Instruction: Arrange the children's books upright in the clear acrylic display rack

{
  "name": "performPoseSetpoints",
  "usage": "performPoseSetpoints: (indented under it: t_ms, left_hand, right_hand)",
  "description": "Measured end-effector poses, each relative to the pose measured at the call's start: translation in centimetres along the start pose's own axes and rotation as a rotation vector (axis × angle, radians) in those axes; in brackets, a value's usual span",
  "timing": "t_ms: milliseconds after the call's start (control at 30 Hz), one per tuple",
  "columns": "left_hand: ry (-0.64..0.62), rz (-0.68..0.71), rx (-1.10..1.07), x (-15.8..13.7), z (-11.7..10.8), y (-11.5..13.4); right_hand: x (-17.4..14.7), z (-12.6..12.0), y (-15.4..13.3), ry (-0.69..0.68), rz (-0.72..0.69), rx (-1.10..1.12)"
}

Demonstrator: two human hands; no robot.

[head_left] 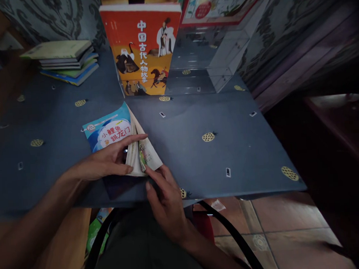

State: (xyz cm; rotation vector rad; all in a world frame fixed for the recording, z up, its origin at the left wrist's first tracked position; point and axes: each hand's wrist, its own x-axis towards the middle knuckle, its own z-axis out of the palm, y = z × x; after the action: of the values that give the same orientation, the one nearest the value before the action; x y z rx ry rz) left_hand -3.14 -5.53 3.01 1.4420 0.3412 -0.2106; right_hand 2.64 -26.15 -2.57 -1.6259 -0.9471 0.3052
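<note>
Red-titled blue book (114,128), cream pages (133,155) fanned, lay before orange book (144,51); left hand (106,160) across pages, right hand (169,200) at edge, both hands' fingers apart.

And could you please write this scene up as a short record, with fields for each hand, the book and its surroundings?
Left hand: on the blue-covered book, forefinger and thumb reaching across the pages
Right hand: fingers at the book's lower page corner
Book state: partly open, pages fanned
Surface: blue tablecloth with pineapple print
Behind: orange book, upright in a clear stand
Far left: stack of books
</note>
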Motion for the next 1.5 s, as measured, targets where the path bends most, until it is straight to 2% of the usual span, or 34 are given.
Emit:
performPoseSetpoints:
  t_ms: [300,667,867,1000,1133,1333,1500]
  left_hand:
    - [0.017,-0.06,0.066,0.4,0.7,0.6]
    - [0.052,-0.067,0.233,1.4,1.5,0.8]
    - [0.041,-0.046,0.254,1.3,1.5,0.9]
    - [0.036,-0.032,0.271,1.3,1.4,0.9]
    - [0.038,-0.019,0.277,1.3,1.2,0.7]
    - [0.031,-0.028,0.235,1.2,1.3,0.7]
    - [0.055,-0.017,0.24,1.1,1.5,0.7]
  right_hand:
    - [0.7,-0.3,-0.1,0.04,0.08,-0.049]
    - [1.5,-0.2,0.4,0.168,-0.065,-0.257]
    - [1.3,-0.3,0.6,0.149,-0.067,-0.239]
    - [1.5,-0.8,0.1,0.132,-0.023,-0.163]
    - [2.1,-1.1,-0.1,0.172,0.049,-0.115]
    - [2.8,-1.3,0.0,0.177,0.143,-0.147]
    - [3.5,-1.8,0.1,0.123,0.26,-0.232]
